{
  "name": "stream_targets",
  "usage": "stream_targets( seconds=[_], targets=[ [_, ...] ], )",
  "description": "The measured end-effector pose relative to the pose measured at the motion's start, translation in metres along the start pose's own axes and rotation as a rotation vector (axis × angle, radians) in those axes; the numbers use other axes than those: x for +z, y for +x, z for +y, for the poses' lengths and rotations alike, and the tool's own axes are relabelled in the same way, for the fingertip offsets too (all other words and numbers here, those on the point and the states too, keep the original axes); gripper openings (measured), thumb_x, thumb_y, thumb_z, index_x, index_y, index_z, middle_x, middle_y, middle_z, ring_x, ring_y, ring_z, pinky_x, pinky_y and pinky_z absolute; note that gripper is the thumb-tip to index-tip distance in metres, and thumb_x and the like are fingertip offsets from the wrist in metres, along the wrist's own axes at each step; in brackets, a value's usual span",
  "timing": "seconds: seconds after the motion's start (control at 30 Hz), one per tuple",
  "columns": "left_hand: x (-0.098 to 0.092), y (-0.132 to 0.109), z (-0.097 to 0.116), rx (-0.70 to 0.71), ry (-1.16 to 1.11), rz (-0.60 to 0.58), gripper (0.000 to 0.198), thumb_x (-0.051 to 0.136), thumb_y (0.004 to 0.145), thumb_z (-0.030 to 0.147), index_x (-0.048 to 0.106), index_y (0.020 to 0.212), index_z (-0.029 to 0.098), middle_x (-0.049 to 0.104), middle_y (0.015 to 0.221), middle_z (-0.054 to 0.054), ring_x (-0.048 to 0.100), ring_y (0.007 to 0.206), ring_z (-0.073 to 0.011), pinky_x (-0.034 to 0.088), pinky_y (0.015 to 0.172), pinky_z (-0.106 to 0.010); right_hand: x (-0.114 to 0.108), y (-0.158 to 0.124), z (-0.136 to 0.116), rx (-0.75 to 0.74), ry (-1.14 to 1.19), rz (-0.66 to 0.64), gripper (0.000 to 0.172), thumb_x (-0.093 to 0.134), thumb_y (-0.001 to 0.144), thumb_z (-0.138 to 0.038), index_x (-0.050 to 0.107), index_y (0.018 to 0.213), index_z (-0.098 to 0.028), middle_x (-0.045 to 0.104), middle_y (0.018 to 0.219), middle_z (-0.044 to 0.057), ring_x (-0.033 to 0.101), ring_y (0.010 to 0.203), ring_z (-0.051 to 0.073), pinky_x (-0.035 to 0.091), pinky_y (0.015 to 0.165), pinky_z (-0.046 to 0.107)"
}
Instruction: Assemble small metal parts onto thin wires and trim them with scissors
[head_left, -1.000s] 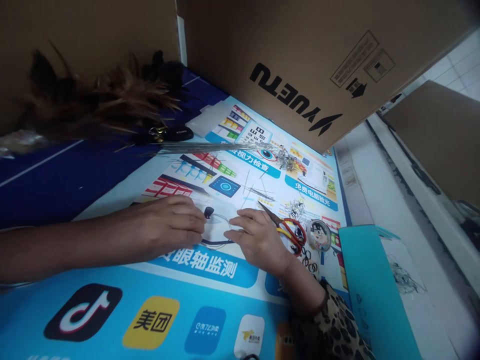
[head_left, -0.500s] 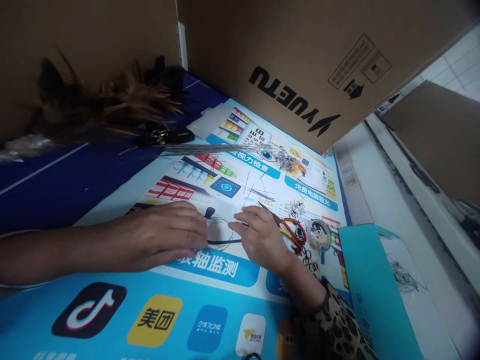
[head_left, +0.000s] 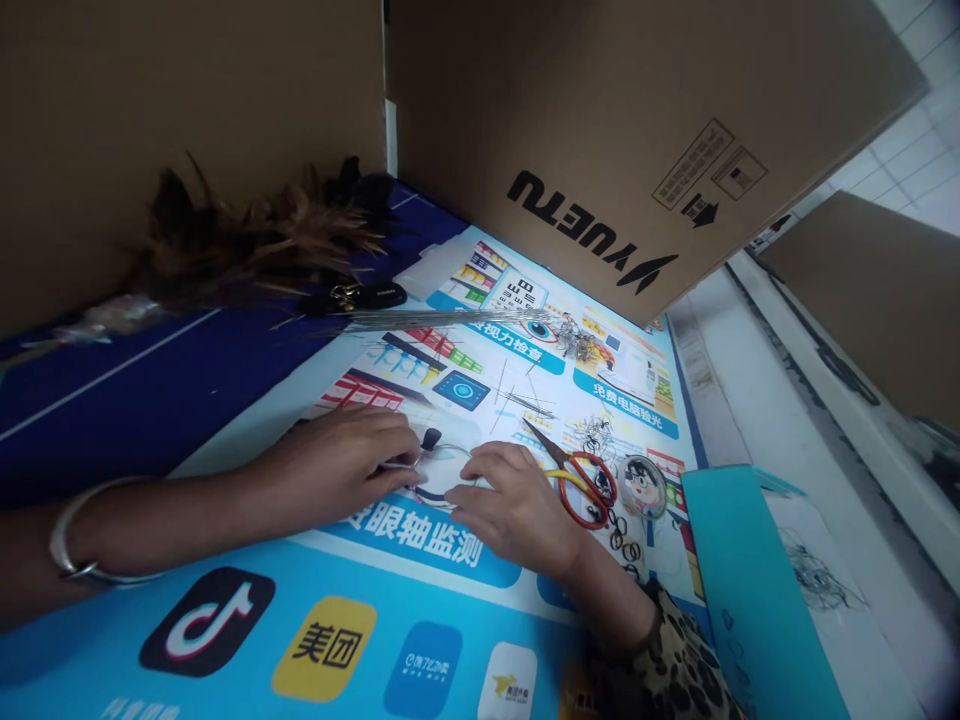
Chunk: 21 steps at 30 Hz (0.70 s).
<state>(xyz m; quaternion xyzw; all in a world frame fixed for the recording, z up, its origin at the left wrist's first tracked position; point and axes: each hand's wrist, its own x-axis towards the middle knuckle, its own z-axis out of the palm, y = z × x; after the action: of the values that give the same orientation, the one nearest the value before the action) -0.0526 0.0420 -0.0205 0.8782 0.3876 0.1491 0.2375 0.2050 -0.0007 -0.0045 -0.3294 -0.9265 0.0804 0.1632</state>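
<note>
**Item: two hands at a wire loop on a printed poster**

Left hand (head_left: 341, 475) — lay palm-down on the poster (head_left: 420, 640), fingers curled, tips pinched on a thin wire loop (head_left: 442, 470) beside a small dark bead (head_left: 430, 437). Right hand (head_left: 517, 505) — rested just right of it, fingers bent and closed on the loop's other side; exact grip could not be told. The loop sat flat between both hands. Red-handled scissors (head_left: 581, 480) lay just beside the right hand, small dark rings (head_left: 622, 530) nearby. A wire bundle (head_left: 450, 318), brown feathers (head_left: 255, 245), a cardboard box (head_left: 600, 150) and a teal box (head_left: 742, 590) stood about.
</note>
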Motion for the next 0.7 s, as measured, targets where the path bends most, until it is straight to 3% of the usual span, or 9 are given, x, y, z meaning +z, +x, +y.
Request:
stream_targets(
  seconds=[0.3, 0.47, 0.7],
  targets=[
    [0.002, 0.000, 0.001, 0.025, -0.140, 0.002, 0.021, 0.052, 0.095, 0.032, 0.071, 0.091, 0.023, 0.071, 0.091, -0.002, 0.064, 0.088, -0.0210, 0.044, 0.079, -0.032, 0.003, 0.004, -0.008, -0.002, 0.013, -0.081, 0.017, 0.050, 0.102, -0.025, 0.064, 0.095, -0.016, 0.068, 0.105, 0.008, 0.055, 0.106, 0.021, 0.041, 0.092, 0.038],
    [0.004, 0.002, -0.005, -0.054, -0.244, 0.061, 0.022, 0.051, 0.094, 0.033, 0.065, 0.083, 0.021, 0.069, 0.084, -0.002, 0.062, 0.081, -0.0182, 0.043, 0.073, -0.029, 0.006, 0.004, -0.013, 0.034, -0.004, -0.137, 0.016, 0.048, 0.101, -0.021, 0.062, 0.095, -0.014, 0.065, 0.106, 0.012, 0.053, 0.107, 0.024, 0.042, 0.093, 0.041],
    [-0.002, 0.006, -0.003, -0.109, -0.335, 0.089, 0.023, 0.051, 0.092, 0.036, 0.063, 0.081, 0.019, 0.067, 0.078, 0.000, 0.061, 0.075, -0.0160, 0.044, 0.069, -0.027, 0.012, 0.005, -0.011, 0.008, 0.099, -0.008, 0.010, 0.050, 0.094, -0.014, 0.058, 0.088, -0.017, 0.064, 0.098, 0.011, 0.054, 0.104, 0.024, 0.047, 0.093, 0.040]
  ],
)
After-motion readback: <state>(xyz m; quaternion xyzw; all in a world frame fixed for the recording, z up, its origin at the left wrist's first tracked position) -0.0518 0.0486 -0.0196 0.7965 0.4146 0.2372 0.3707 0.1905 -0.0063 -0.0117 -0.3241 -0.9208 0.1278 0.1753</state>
